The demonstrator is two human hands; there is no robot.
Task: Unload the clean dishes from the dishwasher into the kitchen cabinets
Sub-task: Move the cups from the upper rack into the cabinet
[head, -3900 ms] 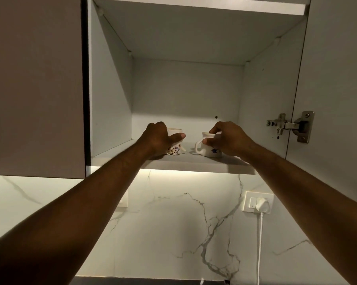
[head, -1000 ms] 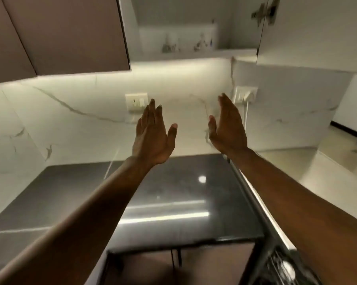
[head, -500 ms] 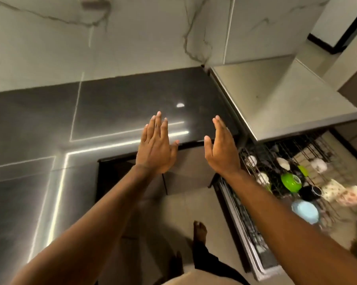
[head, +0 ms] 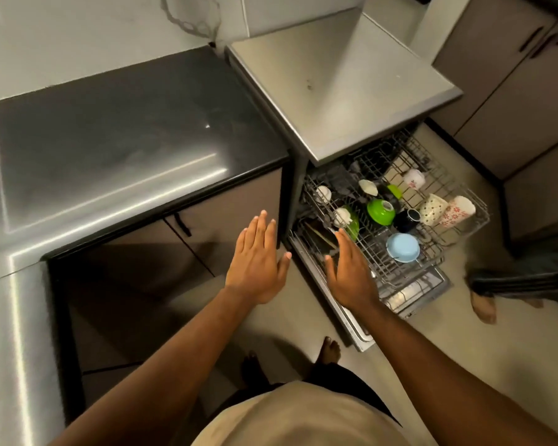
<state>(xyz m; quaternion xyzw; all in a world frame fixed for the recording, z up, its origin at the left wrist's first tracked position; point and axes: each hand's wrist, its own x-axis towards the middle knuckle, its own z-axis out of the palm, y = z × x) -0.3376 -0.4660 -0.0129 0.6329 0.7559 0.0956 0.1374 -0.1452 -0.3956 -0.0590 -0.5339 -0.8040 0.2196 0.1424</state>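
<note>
Left hand [head: 258, 268] and right hand [head: 348, 275] hover flat, fingers straight, holding nothing. At 2 o'clock from the right hand, the pulled-out rack [head: 438, 241] holds a green bowl [head: 380, 211], a blue bowl [head: 402, 247] and cups [head: 432, 209]. The counter [head: 110, 140] is at 10 o'clock. Another person's foot [head: 482, 305] is at 4 o'clock, near the rack.

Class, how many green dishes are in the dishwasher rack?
3: green bowl mid-rack, green dish behind the white cup left of it, green sliver further back; others may be hidden.
</note>
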